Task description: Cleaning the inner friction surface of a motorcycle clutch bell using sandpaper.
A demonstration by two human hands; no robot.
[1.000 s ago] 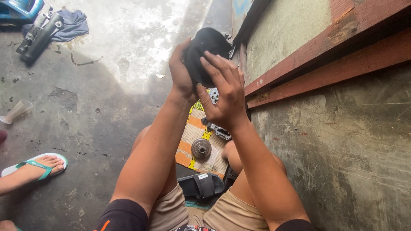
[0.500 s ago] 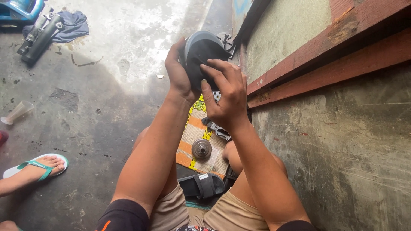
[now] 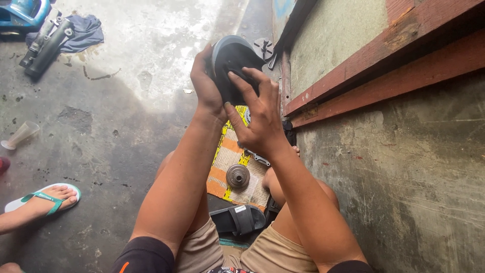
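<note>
Both my hands hold up a black round dish-shaped part [image 3: 233,59] with a pale grey rim, above my legs. My left hand [image 3: 206,86] grips its left edge from behind. My right hand [image 3: 257,114] lies over its front with fingers spread across the dark face. Below on the floor a woven orange and yellow mat [image 3: 230,169] carries a small round metal pulley-like part [image 3: 237,176] and a bright metal piece [image 3: 257,158] partly hidden by my right wrist.
A rough concrete wall [image 3: 404,162] with red wooden beams [image 3: 384,60] rises close on the right. A black sandal [image 3: 238,219] lies between my legs. Another person's foot in a green flip-flop [image 3: 43,198] is at left. Metal fork tubes [image 3: 43,45], a blue cloth [image 3: 83,31] and a plastic cup [image 3: 20,135] lie far left.
The round part has turned in my hands, so its grey rim now shows at the top. My right fingers have slid higher over its face.
</note>
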